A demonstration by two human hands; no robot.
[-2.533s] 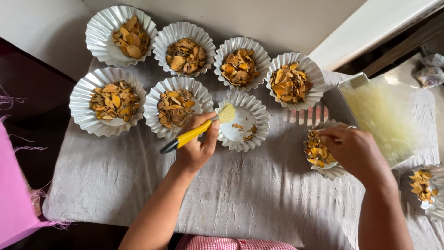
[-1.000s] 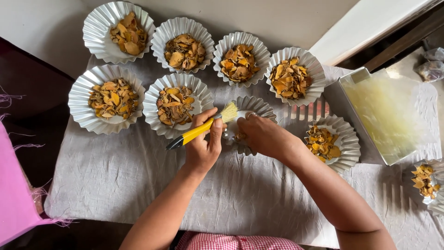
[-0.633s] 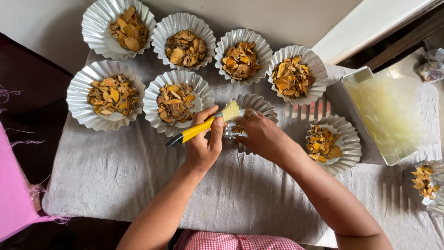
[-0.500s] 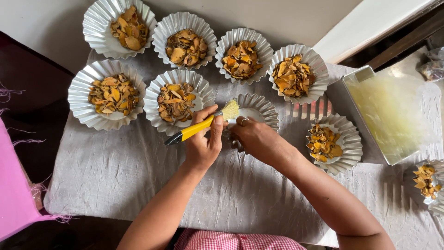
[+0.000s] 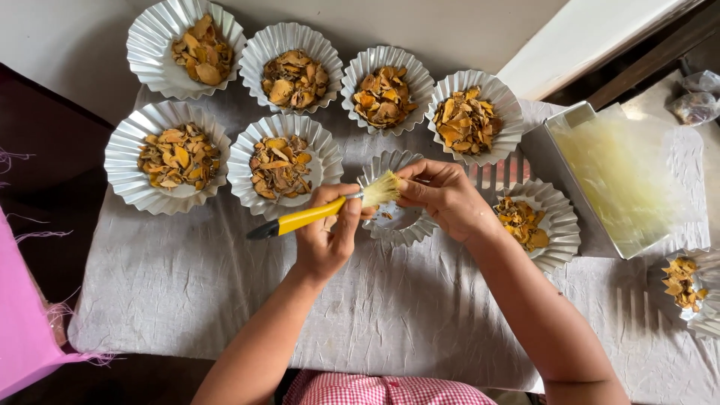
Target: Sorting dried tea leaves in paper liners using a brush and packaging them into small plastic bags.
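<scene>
Left hand (image 5: 326, 240): closed around the yellow handle of a brush (image 5: 307, 217), gripping just behind the bristles; the black handle tip points left.
Right hand (image 5: 442, 199): fingertips pinched on the pale bristles of the brush, meeting the left hand over a fluted dish.
Brush position: held level above the near left rim of the nearly empty fluted foil dish (image 5: 401, 229), centre of the scene.
Dish contents: a few small orange flakes only.
Filled dishes (image 5: 281, 161): six fluted dishes of dried orange-yellow slices, four in the far row, two to the left of the hands.
Right-side dishes: one filled dish (image 5: 536, 225) just right of the right wrist; another (image 5: 690, 289) at the right edge.
Metal tray (image 5: 600, 180): rectangular, on the right, lined with yellowish film.
Work surface: grey-white cloth (image 5: 187, 300), wrinkled.
</scene>
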